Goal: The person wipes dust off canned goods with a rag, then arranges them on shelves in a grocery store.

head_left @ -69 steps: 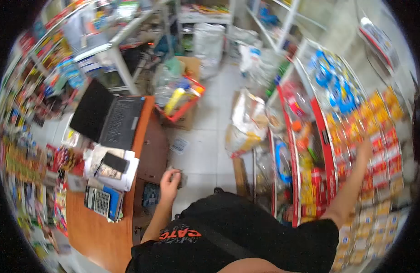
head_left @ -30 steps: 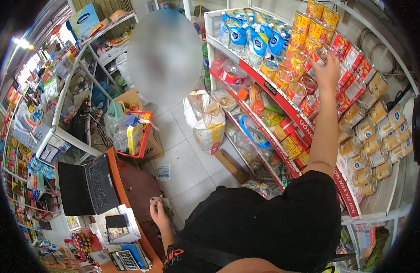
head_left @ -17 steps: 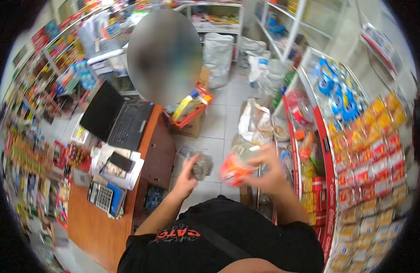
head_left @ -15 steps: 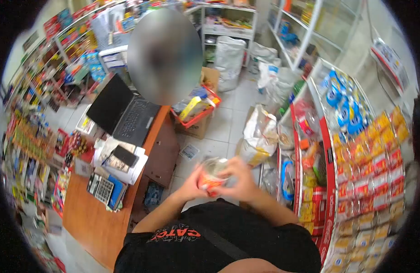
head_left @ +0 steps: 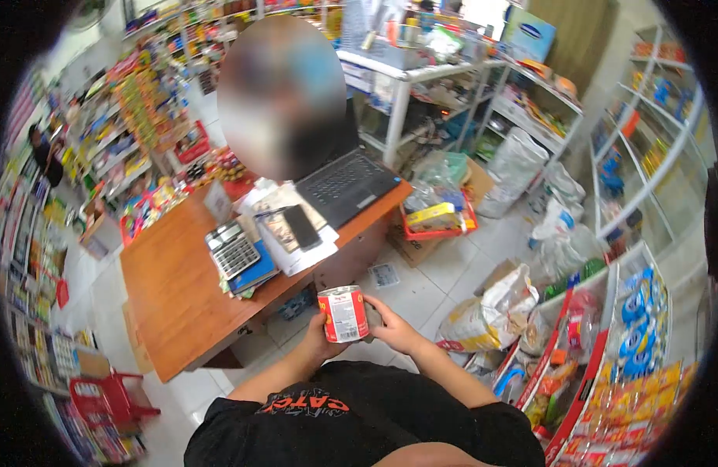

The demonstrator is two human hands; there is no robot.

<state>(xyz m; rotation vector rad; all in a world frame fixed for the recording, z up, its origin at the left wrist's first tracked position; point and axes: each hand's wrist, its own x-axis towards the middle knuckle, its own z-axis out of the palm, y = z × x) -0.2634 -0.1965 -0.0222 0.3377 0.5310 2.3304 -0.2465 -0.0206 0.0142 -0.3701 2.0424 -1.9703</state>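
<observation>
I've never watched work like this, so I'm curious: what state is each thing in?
Red can: held; opened or sealed unclear
Left hand: gripping the can
Right hand: at the can's right side
Laptop: open
Phone: lying on papers
Calculator: face up
Red basket: filled

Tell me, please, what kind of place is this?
Probably a small grocery shop: a red-edged rack of packaged goods stands on the right, a desk bears a calculator, and the person holds a can.
</observation>
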